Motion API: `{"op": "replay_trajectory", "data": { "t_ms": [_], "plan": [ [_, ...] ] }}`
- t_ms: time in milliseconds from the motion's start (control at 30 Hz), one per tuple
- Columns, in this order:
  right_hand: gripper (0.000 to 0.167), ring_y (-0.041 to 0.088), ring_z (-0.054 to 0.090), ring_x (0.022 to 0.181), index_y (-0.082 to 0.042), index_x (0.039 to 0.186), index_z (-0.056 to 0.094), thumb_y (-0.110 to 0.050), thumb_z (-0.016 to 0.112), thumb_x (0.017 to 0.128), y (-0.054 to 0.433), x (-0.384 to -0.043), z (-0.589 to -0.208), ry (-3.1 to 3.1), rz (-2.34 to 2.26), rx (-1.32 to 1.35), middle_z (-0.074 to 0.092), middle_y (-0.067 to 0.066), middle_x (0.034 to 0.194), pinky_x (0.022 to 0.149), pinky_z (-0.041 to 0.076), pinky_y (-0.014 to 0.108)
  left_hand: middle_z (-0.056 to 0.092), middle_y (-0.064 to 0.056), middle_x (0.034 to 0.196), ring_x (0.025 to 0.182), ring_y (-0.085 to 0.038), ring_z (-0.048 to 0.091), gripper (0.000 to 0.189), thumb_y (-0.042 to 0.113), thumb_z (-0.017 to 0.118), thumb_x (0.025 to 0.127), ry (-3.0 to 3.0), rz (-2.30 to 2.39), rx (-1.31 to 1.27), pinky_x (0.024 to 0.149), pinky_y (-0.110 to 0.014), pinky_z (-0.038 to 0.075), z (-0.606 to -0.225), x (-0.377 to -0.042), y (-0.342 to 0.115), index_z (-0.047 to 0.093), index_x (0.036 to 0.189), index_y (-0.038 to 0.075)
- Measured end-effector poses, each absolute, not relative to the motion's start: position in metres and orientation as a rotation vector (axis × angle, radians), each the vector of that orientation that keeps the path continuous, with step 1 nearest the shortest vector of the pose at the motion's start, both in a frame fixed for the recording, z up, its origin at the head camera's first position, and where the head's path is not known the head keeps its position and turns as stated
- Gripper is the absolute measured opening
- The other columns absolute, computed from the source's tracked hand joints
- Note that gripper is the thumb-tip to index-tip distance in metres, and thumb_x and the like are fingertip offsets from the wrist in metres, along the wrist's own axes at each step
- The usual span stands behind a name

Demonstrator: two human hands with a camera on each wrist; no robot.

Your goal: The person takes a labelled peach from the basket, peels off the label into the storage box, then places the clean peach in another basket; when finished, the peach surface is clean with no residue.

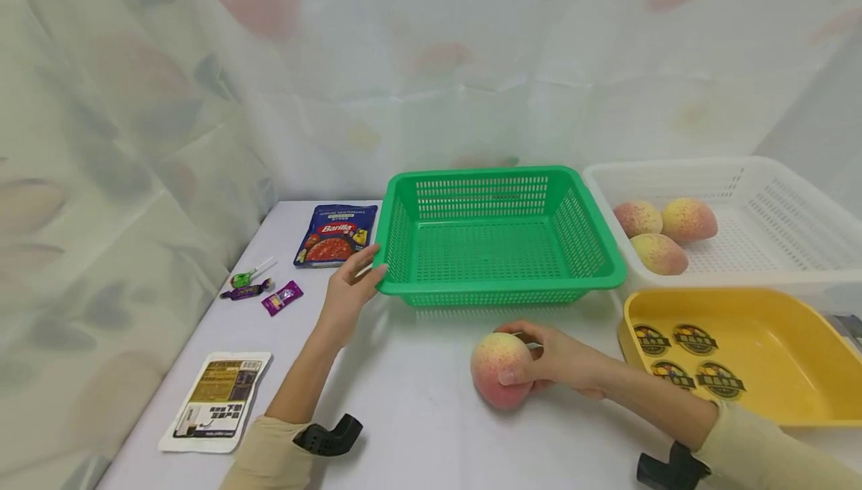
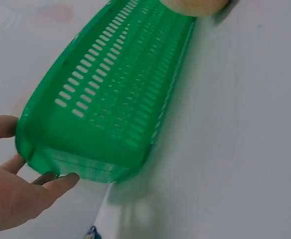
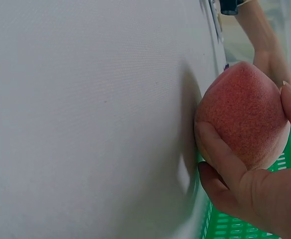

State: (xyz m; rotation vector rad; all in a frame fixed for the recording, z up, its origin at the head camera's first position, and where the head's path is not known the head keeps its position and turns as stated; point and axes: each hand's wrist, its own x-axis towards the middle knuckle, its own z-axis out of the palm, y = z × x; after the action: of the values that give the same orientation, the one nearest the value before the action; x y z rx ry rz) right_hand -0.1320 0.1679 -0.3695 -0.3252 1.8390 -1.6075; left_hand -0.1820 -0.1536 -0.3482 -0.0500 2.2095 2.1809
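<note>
My left hand (image 1: 350, 292) is at the left rim of the green plastic basket (image 1: 501, 284), with thumb and fingers about its edge. In the left wrist view the fingertips (image 2: 68, 181) touch the basket's end (image 2: 85, 144). Nothing lies inside the basket. In front of it, my right hand (image 1: 562, 359) grips a large yellow and pink peach (image 1: 498, 370), thumb on the near side and fingers around the far side. The right wrist view shows the peach's red side (image 3: 242, 114) close to the table; whether it touches is unclear.
At right stands a white basket (image 1: 795, 278) with three peaches (image 1: 688, 219), behind a yellow tray (image 1: 774, 355) with several round stickers. To the left lie a blue Barilla pouch (image 1: 333, 236), a lollipop (image 1: 244, 278), two purple-wrapped sweets (image 1: 283, 298) and a white pouch (image 1: 215, 400).
</note>
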Motion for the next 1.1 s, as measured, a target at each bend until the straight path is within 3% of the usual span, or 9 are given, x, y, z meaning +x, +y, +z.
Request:
{"op": "replay_trajectory", "data": {
  "t_ms": [400, 567, 733, 900, 1100],
  "plan": [
    [0.068, 0.027, 0.057, 0.096, 0.000, 0.138, 0.039, -0.014, 0.076, 0.082, 0.172, -0.133, -0.367, 1.792, -1.645, -0.283, 0.043, 0.019, 0.125, 0.075, 0.055, 0.040, 0.025, -0.011, 0.152, 0.127, -0.032, 0.042, 0.048, 0.008, 0.049, 0.100, 2.171, 2.202, 0.021, 0.095, -0.031, 0.046, -0.357, -0.181, -0.141, 0.037, 0.147, 0.012],
    [0.069, 0.030, 0.058, 0.095, 0.000, 0.142, 0.035, -0.016, 0.072, 0.086, 0.190, -0.143, -0.344, 1.760, -1.651, -0.314, 0.041, 0.021, 0.131, 0.077, 0.055, 0.041, 0.025, -0.012, 0.151, 0.127, -0.032, 0.041, 0.048, 0.010, 0.049, 0.100, 2.181, 2.190, 0.024, 0.096, -0.032, 0.045, -0.356, -0.180, -0.145, 0.037, 0.147, 0.012],
    [0.065, 0.034, 0.055, 0.108, -0.001, 0.144, 0.031, -0.011, 0.065, 0.090, 0.225, -0.154, -0.303, 1.841, -1.662, -0.441, 0.038, 0.023, 0.137, 0.088, 0.051, 0.041, 0.023, -0.012, 0.152, 0.128, -0.033, 0.040, 0.049, 0.011, 0.049, 0.101, 2.167, 2.194, 0.042, 0.097, -0.032, 0.044, -0.354, -0.181, -0.146, 0.036, 0.148, 0.012],
    [0.061, 0.032, 0.055, 0.109, -0.005, 0.146, 0.029, -0.005, 0.059, 0.093, 0.272, -0.171, -0.270, 2.008, -1.681, -0.494, 0.038, 0.021, 0.137, 0.089, 0.051, 0.040, 0.021, -0.011, 0.153, 0.128, -0.029, 0.040, 0.049, 0.012, 0.049, 0.101, 2.168, 2.187, 0.043, 0.098, -0.032, 0.044, -0.355, -0.182, -0.146, 0.035, 0.148, 0.012],
    [0.050, 0.023, 0.057, 0.107, -0.021, 0.142, 0.037, -0.004, 0.050, 0.097, 0.351, -0.206, -0.260, 2.256, -1.559, -0.499, 0.050, 0.003, 0.129, 0.083, 0.053, 0.037, 0.022, -0.012, 0.153, 0.128, -0.030, 0.041, 0.050, 0.012, 0.050, 0.100, 2.156, 2.189, 0.038, 0.096, -0.031, 0.045, -0.358, -0.180, -0.145, 0.035, 0.148, 0.012]
  ]
}}
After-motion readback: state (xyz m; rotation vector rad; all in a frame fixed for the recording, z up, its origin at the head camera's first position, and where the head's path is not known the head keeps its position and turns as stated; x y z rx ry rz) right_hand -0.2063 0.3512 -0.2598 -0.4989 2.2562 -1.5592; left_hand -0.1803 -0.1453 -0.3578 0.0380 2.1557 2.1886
